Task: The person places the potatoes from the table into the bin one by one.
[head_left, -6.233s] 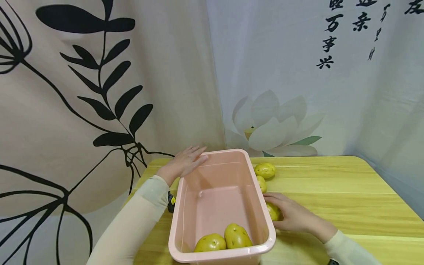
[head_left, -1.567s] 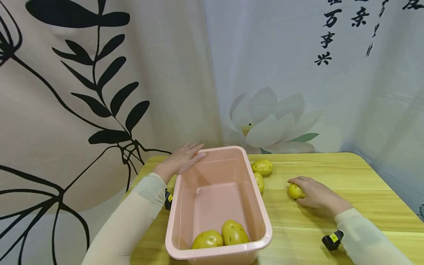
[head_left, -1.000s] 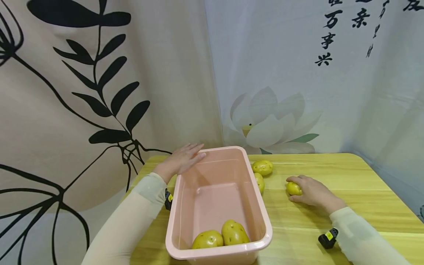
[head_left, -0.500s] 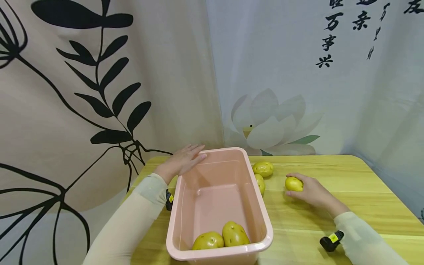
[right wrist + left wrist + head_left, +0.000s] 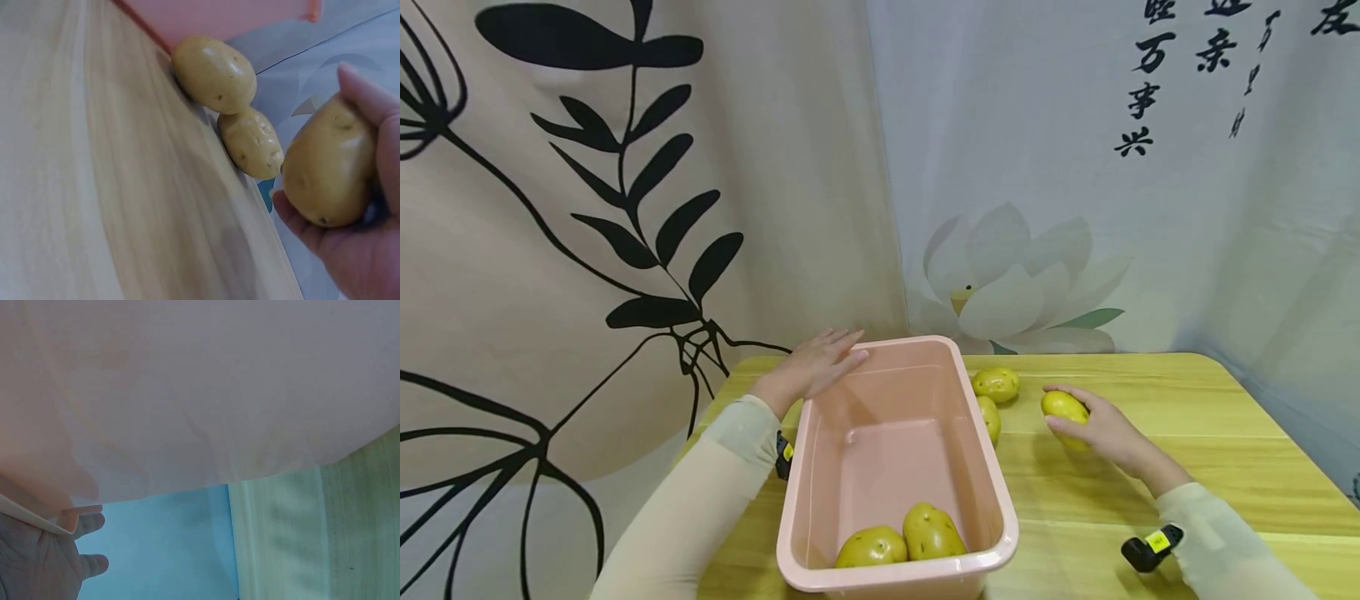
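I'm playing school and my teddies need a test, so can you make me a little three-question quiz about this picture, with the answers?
1. Count: how many oval yellow potatoes can you see inside the rectangular pink plastic tub?

2. Choose one: what is the person's left hand touching?
A) a potato
B) the tub's rim
C) the flat wood-grain table

3. True or false: the person's right hand is gripping a potato outside the tub.

Key
1. Two, side by side at the near end.
2. B, at the far left corner.
3. True.
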`<state>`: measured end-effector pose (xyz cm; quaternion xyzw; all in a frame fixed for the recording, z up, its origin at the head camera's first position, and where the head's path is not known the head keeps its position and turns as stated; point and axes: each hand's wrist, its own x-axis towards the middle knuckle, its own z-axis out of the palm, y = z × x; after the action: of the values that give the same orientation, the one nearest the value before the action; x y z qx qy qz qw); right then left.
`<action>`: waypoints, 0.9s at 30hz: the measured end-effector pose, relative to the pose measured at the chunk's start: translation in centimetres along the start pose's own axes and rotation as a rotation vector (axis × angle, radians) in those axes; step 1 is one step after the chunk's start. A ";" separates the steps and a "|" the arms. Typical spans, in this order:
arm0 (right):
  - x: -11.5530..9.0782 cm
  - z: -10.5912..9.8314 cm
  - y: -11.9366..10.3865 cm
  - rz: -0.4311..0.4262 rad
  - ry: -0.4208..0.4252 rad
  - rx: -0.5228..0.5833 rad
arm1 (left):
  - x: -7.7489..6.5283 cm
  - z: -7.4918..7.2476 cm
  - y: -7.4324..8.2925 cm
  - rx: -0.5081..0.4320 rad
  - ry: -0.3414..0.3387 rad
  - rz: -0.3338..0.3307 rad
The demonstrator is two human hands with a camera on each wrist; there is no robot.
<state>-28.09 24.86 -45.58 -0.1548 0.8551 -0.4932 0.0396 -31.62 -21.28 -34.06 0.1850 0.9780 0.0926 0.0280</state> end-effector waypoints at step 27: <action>-0.1 -1.2 -2.8 -0.308 -0.506 0.993 | 0.0 0.1 0.1 0.006 0.014 0.001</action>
<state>-27.62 24.58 -42.59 -0.3534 0.4529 -0.7830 0.2387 -31.60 -21.16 -34.17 0.1849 0.9783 0.0910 0.0206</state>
